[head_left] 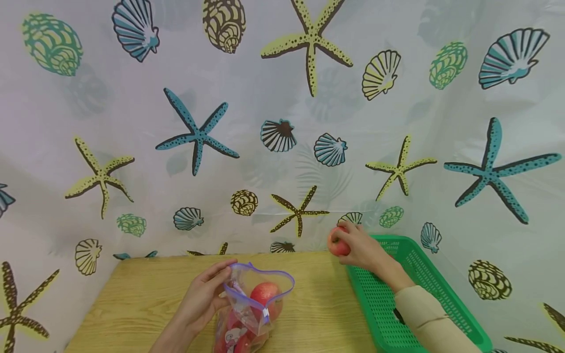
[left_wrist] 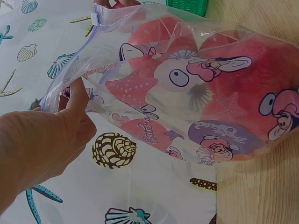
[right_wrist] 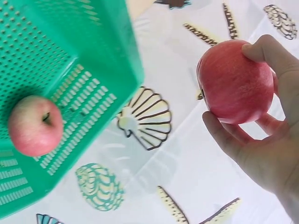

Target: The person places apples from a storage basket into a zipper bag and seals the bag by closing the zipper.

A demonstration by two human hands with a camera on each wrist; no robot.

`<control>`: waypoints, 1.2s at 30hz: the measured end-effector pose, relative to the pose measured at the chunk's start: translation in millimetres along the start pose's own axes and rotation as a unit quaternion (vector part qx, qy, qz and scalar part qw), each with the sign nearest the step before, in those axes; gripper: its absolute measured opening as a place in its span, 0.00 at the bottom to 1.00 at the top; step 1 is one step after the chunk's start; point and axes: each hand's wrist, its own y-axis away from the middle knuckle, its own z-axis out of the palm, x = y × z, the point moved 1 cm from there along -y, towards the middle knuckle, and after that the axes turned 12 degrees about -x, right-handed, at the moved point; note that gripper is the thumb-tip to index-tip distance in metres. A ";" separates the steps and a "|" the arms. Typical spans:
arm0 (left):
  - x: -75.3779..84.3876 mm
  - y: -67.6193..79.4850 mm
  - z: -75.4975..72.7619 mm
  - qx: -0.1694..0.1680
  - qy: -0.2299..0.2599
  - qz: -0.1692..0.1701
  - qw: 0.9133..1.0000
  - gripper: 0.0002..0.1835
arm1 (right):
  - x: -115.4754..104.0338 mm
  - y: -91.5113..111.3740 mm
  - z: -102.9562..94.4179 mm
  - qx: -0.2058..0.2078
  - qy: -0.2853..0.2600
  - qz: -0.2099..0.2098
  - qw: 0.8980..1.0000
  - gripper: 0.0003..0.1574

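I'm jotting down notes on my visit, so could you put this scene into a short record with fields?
Left grip: holds the plastic bag by its open mouth
Bag contents: red apples, number unclear
Right grip: holds another apple near the green basket
Basket contents: at least one apple
Table: wood-grained
Backdrop: white, printed with shells and starfish

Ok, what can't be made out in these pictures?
Number of apples in the bag: left wrist view; overlap and prints hide it.
Bag's bottom: head view; lower edge cuts it off.
Apple in the green basket: head view; apparently hidden behind the right forearm.
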 end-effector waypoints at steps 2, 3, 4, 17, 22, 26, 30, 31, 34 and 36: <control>0.2 -0.3 0.1 -0.001 -0.001 0.001 1.000 0.20 | -8.0 -2.3 -3.8 0.006 0.000 -0.013 1.000 0.24; 0.2 -0.3 0.1 -0.002 0.000 0.001 1.000 0.20 | -12.0 -3.5 -5.9 0.009 0.002 -0.019 1.000 0.24; 0.3 -0.4 0.0 -0.003 0.000 0.002 1.000 0.21 | -15.4 -4.6 -7.5 0.013 0.005 -0.025 1.000 0.24; -0.2 -6.4 0.9 -0.003 -0.008 0.001 1.000 0.21 | -63.6 -13.0 -25.0 0.032 -0.008 -0.081 0.996 0.25; 0.0 -7.4 2.3 0.011 -0.006 -0.003 1.000 0.20 | -84.5 -16.2 -28.7 0.035 -0.002 -0.111 0.993 0.28; 0.7 -7.0 2.9 0.009 -0.006 -0.005 1.000 0.20 | -101.4 -17.7 -32.0 0.051 0.004 -0.143 0.988 0.30; 2.2 -7.3 4.1 0.010 -0.006 -0.004 1.000 0.20 | -117.1 -20.0 -33.5 0.051 0.006 -0.163 0.985 0.30; 2.6 -7.4 4.5 0.011 -0.007 -0.006 1.000 0.20 | -120.6 -20.9 -32.9 0.047 0.006 -0.165 0.985 0.31; 4.0 -8.7 6.1 0.011 -0.016 -0.006 1.000 0.21 | -131.2 -24.2 -30.4 0.031 -0.005 -0.177 0.984 0.31; 5.1 -9.5 7.7 0.008 -0.027 -0.006 1.000 0.21 | -138.3 -26.4 -27.1 0.017 -0.014 -0.189 0.982 0.30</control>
